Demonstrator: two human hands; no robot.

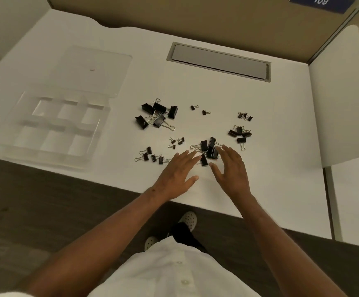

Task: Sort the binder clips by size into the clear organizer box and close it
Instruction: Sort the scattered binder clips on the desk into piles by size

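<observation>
1. The white desk [260, 168] fills the middle of the frame, and black binder clips lie on it in several small groups.
2. The clear organizer box [54, 127] stands at the left of the frame, with its lid [92, 69] open and lying flat behind it; its compartments look empty.
3. The big clips [157, 115] are in a heap at the centre, just right of the box.
4. A group of middle-size clips [209, 150] lies lower, in the centre of the frame, between the two hands.
5. The left hand [178, 176] is flat and open, with its fingertips beside this group.
6. The right hand [232, 170] is also open with spread fingers, and it touches the same group from the right side.
7. Neither hand clamps a clip.
8. Smaller clips [240, 133] lie at the right, and tiny ones [245, 116] are above them.
9. A grey cable cover [219, 62] is set in the desk at the upper centre.
</observation>
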